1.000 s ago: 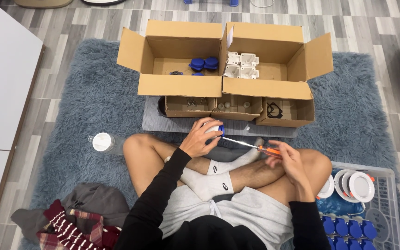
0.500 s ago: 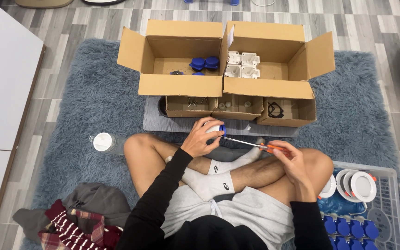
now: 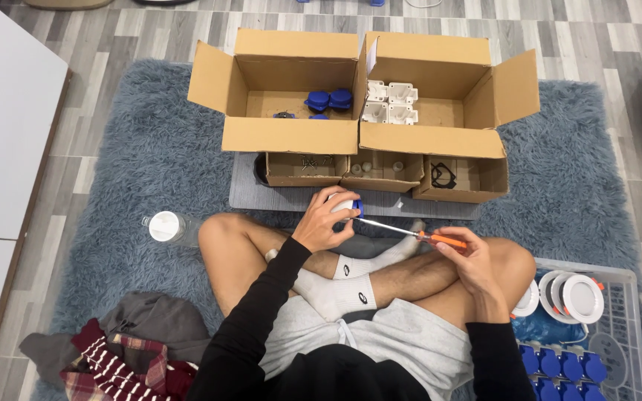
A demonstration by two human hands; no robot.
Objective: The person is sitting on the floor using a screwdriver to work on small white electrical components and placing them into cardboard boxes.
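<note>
left box (image 3: 291, 85): big brown carton, flaps open, far side of rug, blue parts inside
right box (image 3: 440, 93): same kind, touching left box, white parts inside
small boxes (image 3: 382, 172): three low brown open cartons in a row just in front of the big ones
labels/screens: none visible

Seated cross-legged on a grey rug (image 3: 150, 171), a person works a screwdriver (image 3: 410, 232) into a small blue-and-white part (image 3: 345, 209).

Left hand (image 3: 326, 221) grips the part; right hand (image 3: 469, 260) holds the orange handle before open cardboard boxes (image 3: 299, 134).
</note>
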